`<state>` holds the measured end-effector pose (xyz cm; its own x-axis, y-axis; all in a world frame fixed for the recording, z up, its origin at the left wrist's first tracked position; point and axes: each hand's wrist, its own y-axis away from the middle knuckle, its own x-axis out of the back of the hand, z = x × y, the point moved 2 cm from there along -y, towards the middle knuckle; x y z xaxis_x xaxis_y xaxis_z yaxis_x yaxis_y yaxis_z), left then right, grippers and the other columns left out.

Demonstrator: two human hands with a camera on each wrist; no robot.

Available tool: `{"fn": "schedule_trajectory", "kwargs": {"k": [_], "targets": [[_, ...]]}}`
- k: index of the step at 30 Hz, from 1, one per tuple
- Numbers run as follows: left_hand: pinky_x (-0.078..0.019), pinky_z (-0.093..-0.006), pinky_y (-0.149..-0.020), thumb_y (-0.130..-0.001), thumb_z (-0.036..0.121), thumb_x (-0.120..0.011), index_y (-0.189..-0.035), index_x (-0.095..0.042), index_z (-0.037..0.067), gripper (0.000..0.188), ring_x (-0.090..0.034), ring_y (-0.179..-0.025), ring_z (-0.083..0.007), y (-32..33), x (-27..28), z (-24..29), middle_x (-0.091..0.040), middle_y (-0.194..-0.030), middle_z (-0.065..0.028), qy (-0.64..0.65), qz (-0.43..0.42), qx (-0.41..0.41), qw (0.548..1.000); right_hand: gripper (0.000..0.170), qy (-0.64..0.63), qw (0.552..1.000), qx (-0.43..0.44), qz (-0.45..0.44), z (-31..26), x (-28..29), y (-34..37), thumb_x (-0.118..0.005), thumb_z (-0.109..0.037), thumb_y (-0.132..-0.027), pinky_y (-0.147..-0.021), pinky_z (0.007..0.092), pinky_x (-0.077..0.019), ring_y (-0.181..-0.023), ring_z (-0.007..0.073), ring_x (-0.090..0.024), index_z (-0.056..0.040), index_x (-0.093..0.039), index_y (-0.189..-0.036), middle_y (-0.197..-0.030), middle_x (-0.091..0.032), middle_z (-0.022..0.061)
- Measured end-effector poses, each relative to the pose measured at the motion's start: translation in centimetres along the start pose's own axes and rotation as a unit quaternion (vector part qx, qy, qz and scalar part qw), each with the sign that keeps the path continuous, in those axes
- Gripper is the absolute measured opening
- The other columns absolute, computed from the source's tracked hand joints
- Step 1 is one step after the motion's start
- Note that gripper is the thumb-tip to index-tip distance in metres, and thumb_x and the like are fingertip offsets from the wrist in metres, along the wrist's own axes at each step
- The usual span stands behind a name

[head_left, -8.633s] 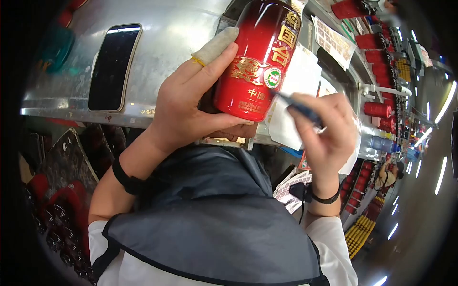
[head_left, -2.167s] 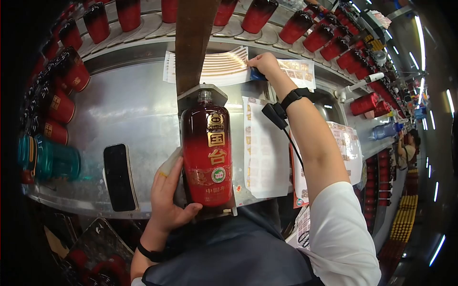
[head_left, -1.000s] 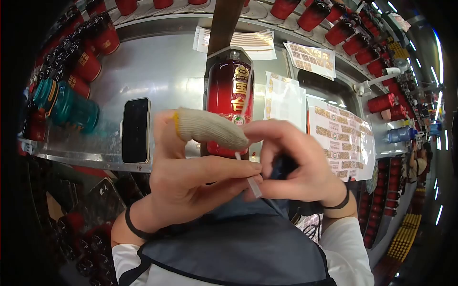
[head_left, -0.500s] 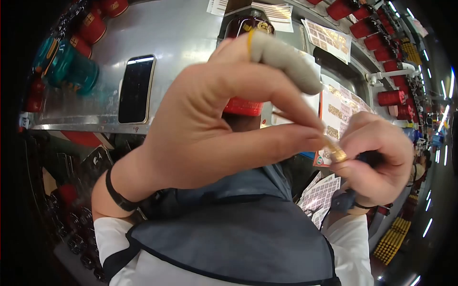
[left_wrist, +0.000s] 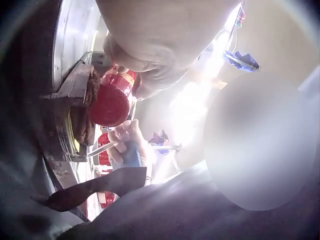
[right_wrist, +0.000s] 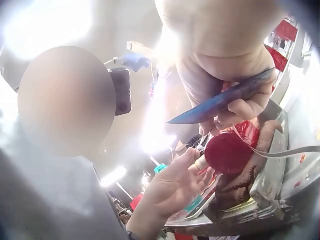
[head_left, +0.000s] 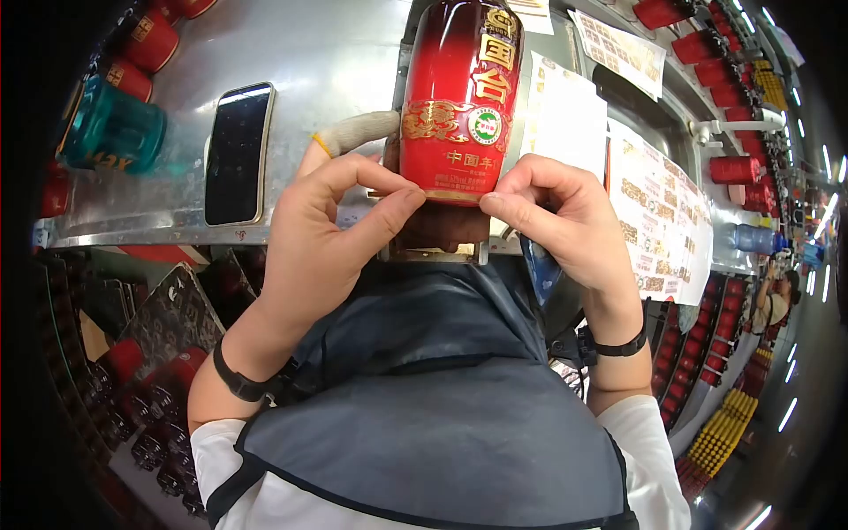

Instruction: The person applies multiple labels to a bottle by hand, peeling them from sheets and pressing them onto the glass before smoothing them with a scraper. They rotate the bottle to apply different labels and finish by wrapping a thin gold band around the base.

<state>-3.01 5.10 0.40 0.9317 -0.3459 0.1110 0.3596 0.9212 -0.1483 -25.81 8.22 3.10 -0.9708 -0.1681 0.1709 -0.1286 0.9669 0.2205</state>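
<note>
A dark-to-red bottle (head_left: 455, 106) with gold characters lies on a brown-padded stand (head_left: 442, 231). Along its base edge runs a thin gold strip (head_left: 452, 195). The left hand (head_left: 331, 221) pinches the strip's left end between thumb and forefinger; a grey cover on another finger rests beside the bottle. At the other side of the base, the right hand (head_left: 574, 225) pinches the strip's right end. Tucked in that hand is a pointed blue tool (right_wrist: 220, 104), seen in the right wrist view. The bottle's round red bottom (left_wrist: 111, 106) shows in the left wrist view.
Left of the bottle lie a phone (head_left: 239, 155) and a teal jar (head_left: 115, 128). Printed sheets (head_left: 654, 216) and a white sheet (head_left: 565, 119) are on the right. Red bottles (head_left: 150, 42) stand beyond the jar; the metal table's front edge (head_left: 159, 237) is near the body.
Both hands have moved from in front of and right of the bottle to its base, bringing the gold strip against it. The bottle is no longer hidden behind the left hand.
</note>
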Motion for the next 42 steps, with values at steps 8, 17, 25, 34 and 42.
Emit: {"fn": "schedule_trajectory", "kwargs": {"k": [8, 17, 25, 34, 42], "targets": [[-0.0392, -0.0353, -0.114, -0.092, 0.001, -0.071, -0.096, -0.068, 0.0, 0.005, -0.062, -0.113, -0.0147, 0.1, -0.8, -1.4, -0.055, -0.113, -0.0069, 0.192, -0.014, 0.071, 0.979, 0.013, -0.007, 1.0, -0.002, 0.008, 0.9, 0.1, -0.3, -0.077, -0.012, -0.09, -0.052, 0.0188, -0.029, -0.056, -0.0012, -0.039, -0.0034, -0.069, -0.083, -0.059, -0.048, -0.0104], [-0.0437, -0.0338, -0.11, -0.091, -0.001, -0.071, -0.096, -0.067, -0.001, 0.006, -0.062, -0.112, -0.0145, 0.0, -0.8, -1.7, -0.06, -0.11, -0.0051, 0.194, -0.006, 0.052, 0.98, 0.012, -0.035, 0.999, 0.013, -0.005, 0.8, 0.3, -0.2, -0.076, -0.01, -0.09, -0.053, 0.0184, -0.0305, -0.057, -0.0007, -0.042, -0.0029, -0.069, -0.085, -0.061, -0.051, -0.0086], [-0.0485, -0.0282, -0.099, -0.092, 0.0, -0.071, -0.097, -0.066, -0.001, 0.008, -0.062, -0.11, -0.0147, 0.0, -0.7, -1.9, -0.057, -0.112, -0.0054, 0.239, -0.029, 0.088, 0.967, 0.012, -0.028, 0.999, 0.016, -0.007, 0.9, 0.2, -0.3, -0.076, -0.01, -0.09, -0.054, 0.0182, -0.0317, -0.058, -0.0006, -0.044, -0.0025, -0.068, -0.085, -0.062, -0.054, -0.0078], [-0.0485, -0.0263, -0.098, -0.091, 0.0, -0.072, -0.096, -0.065, 0.0, 0.008, -0.063, -0.11, -0.0138, 0.0, -0.8, -1.9, -0.058, -0.11, -0.0051, 0.209, -0.023, 0.084, 0.974, 0.011, -0.029, 0.999, 0.012, -0.008, 1.0, 0.2, -0.4, -0.075, -0.01, -0.09, -0.054, 0.0181, -0.0316, -0.059, -0.0009, -0.043, -0.0026, -0.068, -0.085, -0.063, -0.053, -0.0086], [-0.048, -0.0257, -0.098, -0.091, 0.0, -0.072, -0.096, -0.065, 0.001, 0.008, -0.062, -0.11, -0.0127, 0.1, -1.0, -2.2, -0.061, -0.107, -0.0039, 0.213, -0.007, 0.091, 0.973, 0.011, -0.023, 1.0, 0.007, -0.004, 0.9, 0.0, -0.3, -0.076, -0.01, -0.09, -0.054, 0.0178, -0.0318, -0.059, -0.001, -0.043, -0.0027, -0.068, -0.085, -0.064, -0.053, -0.0089]]}}
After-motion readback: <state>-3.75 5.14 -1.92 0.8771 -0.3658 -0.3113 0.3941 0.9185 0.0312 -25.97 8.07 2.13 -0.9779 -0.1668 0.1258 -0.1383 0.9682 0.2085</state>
